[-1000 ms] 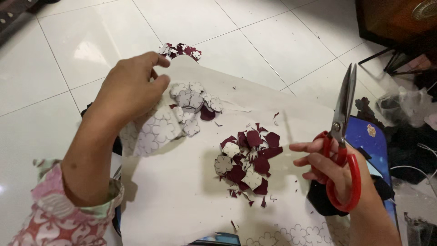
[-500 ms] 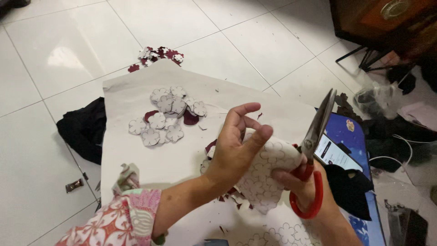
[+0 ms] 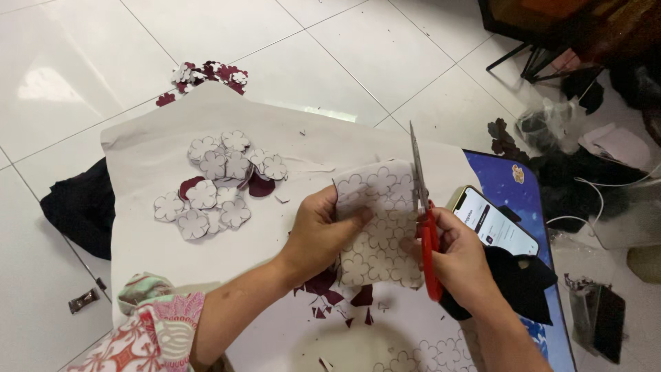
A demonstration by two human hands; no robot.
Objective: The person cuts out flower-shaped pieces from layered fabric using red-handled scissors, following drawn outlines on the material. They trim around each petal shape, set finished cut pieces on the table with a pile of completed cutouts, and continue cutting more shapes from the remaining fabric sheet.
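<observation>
- Head view: a sheet printed with flower outlines (image 3: 382,224) is held at centre frame, pinched at its left edge by the left hand (image 3: 320,231), thumb on top.
- Red-handled scissors (image 3: 421,207) are gripped by the right hand (image 3: 458,258), fingers closed through the loops; the blades appear nearly closed at the sheet's right edge, pointing toward the top of the frame.
- Finished flower cut-outs (image 3: 217,182) are piled at upper left on the large paper (image 3: 138,145); dark red scraps (image 3: 330,289) lie below the hands.
- Many outlines on the sheet remain uncut, so the cutting is judged partly done.
- The sheet's long axis runs roughly top to bottom.
</observation>
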